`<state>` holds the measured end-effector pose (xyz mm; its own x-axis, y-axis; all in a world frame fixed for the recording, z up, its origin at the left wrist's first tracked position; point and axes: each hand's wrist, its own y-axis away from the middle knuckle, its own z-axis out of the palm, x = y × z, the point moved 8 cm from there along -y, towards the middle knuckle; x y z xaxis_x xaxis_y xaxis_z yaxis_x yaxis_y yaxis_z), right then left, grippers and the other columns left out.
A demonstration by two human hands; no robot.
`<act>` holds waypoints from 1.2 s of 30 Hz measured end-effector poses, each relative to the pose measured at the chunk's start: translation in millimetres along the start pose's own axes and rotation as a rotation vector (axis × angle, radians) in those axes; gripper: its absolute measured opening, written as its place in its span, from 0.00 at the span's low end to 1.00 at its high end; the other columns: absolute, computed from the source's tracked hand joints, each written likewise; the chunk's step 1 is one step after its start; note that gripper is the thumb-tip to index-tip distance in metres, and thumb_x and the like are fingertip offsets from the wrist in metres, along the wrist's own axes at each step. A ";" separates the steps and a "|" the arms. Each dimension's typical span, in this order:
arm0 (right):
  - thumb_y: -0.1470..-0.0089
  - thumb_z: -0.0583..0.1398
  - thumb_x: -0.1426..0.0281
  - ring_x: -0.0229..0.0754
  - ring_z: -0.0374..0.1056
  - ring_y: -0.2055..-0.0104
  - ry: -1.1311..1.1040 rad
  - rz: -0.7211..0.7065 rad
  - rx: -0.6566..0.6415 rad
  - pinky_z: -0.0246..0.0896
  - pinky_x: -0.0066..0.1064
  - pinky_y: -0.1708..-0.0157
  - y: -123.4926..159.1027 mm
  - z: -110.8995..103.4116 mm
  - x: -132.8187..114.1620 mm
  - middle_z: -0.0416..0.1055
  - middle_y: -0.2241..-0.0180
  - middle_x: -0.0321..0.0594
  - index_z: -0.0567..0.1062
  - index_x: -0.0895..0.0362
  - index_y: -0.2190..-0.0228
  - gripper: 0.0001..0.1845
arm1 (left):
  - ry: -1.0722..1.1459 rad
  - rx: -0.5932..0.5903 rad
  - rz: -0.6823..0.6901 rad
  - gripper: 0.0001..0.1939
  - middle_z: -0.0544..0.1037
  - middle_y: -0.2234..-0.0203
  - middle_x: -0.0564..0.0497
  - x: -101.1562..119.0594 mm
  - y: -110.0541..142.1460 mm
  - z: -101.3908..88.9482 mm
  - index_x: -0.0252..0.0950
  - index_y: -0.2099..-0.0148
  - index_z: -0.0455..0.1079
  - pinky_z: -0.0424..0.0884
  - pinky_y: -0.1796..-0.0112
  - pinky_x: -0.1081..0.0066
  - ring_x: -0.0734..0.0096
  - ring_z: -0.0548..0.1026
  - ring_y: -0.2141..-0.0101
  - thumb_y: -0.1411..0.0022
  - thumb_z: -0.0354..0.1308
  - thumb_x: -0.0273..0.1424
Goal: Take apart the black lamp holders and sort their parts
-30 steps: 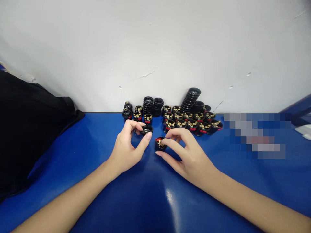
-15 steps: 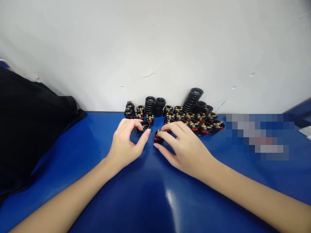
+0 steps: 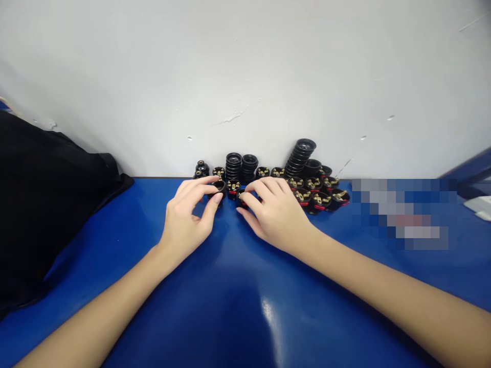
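My left hand (image 3: 191, 212) has thumb and fingers curled round the rim of a round black cap (image 3: 217, 188), its hollow side up. To its right, my right hand (image 3: 278, 207) closes thumb and fingertips about a small black-and-red connector piece (image 3: 241, 195), mostly hidden by the fingers. Just behind, between the hands, stands a black connector body with brass contacts (image 3: 233, 187). Another one (image 3: 219, 174) stands behind my left fingers. Several more brass-contact bodies (image 3: 321, 199) are grouped beyond my right hand.
Along the white wall (image 3: 245, 76) stand two short stacks of black rings (image 3: 233, 166) and a taller leaning stack (image 3: 301, 156). Black domed caps (image 3: 201, 166) are at the group's left. Black cloth (image 3: 49, 204) covers the blue table's (image 3: 215, 306) left side. A blurred patch (image 3: 406, 214) lies right.
Both hands have moved slightly left and away from me, the left with the black cap. My right thumb and fingers have closed in around the connector piece. The view has shifted a little.
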<state>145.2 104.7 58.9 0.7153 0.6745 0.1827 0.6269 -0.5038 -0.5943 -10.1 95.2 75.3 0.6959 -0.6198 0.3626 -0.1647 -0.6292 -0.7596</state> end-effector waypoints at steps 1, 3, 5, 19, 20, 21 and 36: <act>0.30 0.59 0.68 0.56 0.68 0.53 0.043 -0.011 0.004 0.60 0.46 0.50 -0.8 1.4 0.2 0.78 0.57 0.52 0.81 0.61 0.59 0.11 | -0.009 0.011 0.009 0.04 0.84 0.48 0.46 0.5 -2.0 -2.2 0.38 0.56 0.77 0.77 0.44 0.59 0.62 0.82 0.49 0.29 0.62 0.26; 0.31 0.60 0.72 0.55 0.67 0.54 0.127 -0.019 0.010 0.58 0.46 0.50 -1.9 3.9 1.8 0.78 0.59 0.50 0.81 0.60 0.60 0.09 | -0.031 0.035 0.029 0.04 0.84 0.48 0.46 1.7 -6.9 -7.3 0.38 0.56 0.78 0.76 0.43 0.60 0.62 0.82 0.48 0.30 0.63 0.26; 0.32 0.60 0.73 0.55 0.66 0.55 0.181 -0.013 0.008 0.57 0.45 0.51 -2.6 5.5 4.0 0.77 0.61 0.49 0.81 0.59 0.61 0.09 | -0.051 0.046 0.054 0.04 0.83 0.47 0.46 2.9 -13.5 -11.2 0.38 0.55 0.79 0.77 0.43 0.60 0.62 0.82 0.49 0.30 0.63 0.26; 0.32 0.57 0.75 0.60 0.67 0.53 0.139 0.027 -0.073 0.57 0.51 0.50 -13.5 13.3 10.0 0.81 0.58 0.56 0.82 0.67 0.52 0.15 | -0.076 -0.033 0.133 0.07 0.83 0.48 0.45 -27.8 -83.3 39.8 0.37 0.55 0.80 0.76 0.43 0.58 0.60 0.81 0.47 0.29 0.61 0.26; 0.32 0.57 0.75 0.60 0.67 0.53 0.132 0.024 -0.076 0.58 0.51 0.50 -14.0 13.4 10.4 0.81 0.58 0.56 0.82 0.67 0.52 0.15 | -0.078 -0.045 0.135 0.07 0.83 0.48 0.45 -30.0 -85.7 45.0 0.36 0.55 0.80 0.76 0.42 0.58 0.60 0.81 0.47 0.29 0.61 0.26; 0.31 0.57 0.74 0.61 0.67 0.53 0.123 0.021 -0.078 0.58 0.51 0.50 -14.1 13.0 10.7 0.81 0.58 0.56 0.82 0.67 0.52 0.15 | -0.073 -0.057 0.146 0.07 0.83 0.49 0.45 -31.3 -87.1 49.5 0.36 0.55 0.80 0.75 0.42 0.58 0.61 0.81 0.48 0.29 0.60 0.26; 0.31 0.59 0.72 0.54 0.71 0.53 -0.148 0.005 0.055 0.63 0.51 0.48 15.6 -29.4 6.8 0.81 0.59 0.49 0.80 0.59 0.55 0.09 | -0.053 -0.156 0.236 0.10 0.80 0.48 0.41 -31.1 -81.5 58.5 0.35 0.48 0.77 0.73 0.40 0.56 0.57 0.78 0.45 0.27 0.57 0.28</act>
<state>169.0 85.5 73.9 0.6624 0.7463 0.0645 0.6027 -0.4798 -0.6377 22.6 193.2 94.3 0.6602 -0.7352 0.1539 -0.4294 -0.5375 -0.7258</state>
